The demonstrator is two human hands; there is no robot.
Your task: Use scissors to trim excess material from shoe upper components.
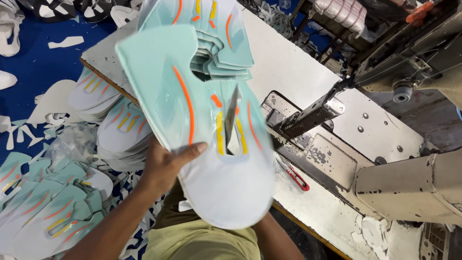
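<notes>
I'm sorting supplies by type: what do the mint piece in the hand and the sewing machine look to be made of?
Mint piece: likely synthetic fabric with glossy film overlays; it flexes and reflects light. Sewing machine: painted metal, beige, chipped and grimy.

The stack of mint shoe uppers occupies the table's far left. The sewing machine arm and its post block the right; bare tabletop between them remains passable.

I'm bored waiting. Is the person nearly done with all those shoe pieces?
Hard to say. One mint piece is in hand, the left hand gripping its edge; the right hand is hidden behind it. A stack waits on the table by the sewing machine. More piles lie on the floor; whether those are finished can't be told.
</notes>
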